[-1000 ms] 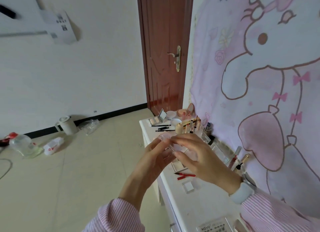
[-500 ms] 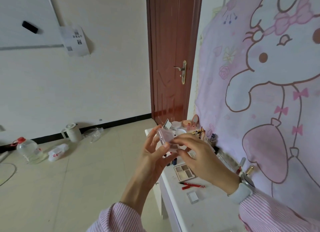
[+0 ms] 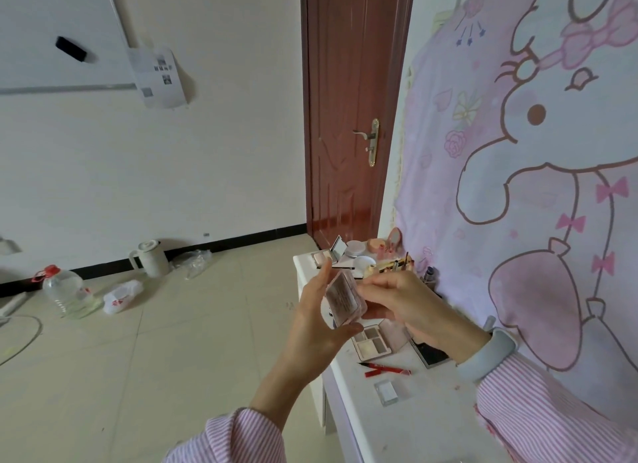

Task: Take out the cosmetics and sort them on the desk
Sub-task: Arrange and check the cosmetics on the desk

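Pink compact case [image 3: 343,298] we're holding above the table [image 3: 424,424], long axis tilting up-left, labelled back facing us; left hand [image 3: 319,328] fingers and right hand [image 3: 402,302] fingers pinching it.

- Landmark: open eyeshadow palette [image 3: 372,341] lying flat on the white desk [image 3: 419,424].
- Directly above the palette: both hands hold a pink compact case [image 3: 343,298] in the air, blocking descent from above.
- Near side of the palette: red pencils [image 3: 386,371] and a small clear square case [image 3: 389,392] lie flat; beyond these, bare desk surface toward the viewer offers open room.
- Wall side of the palette: a dark flat case [image 3: 431,354] lies just beside it, close to the hanging cloth [image 3: 538,221].
- Far side of the palette: a mirrored compact [image 3: 328,255], round jars [image 3: 355,248] and upright brushes [image 3: 397,265] crowd the desk end.
- Floor side of the palette: the desk edge is unobstructed.
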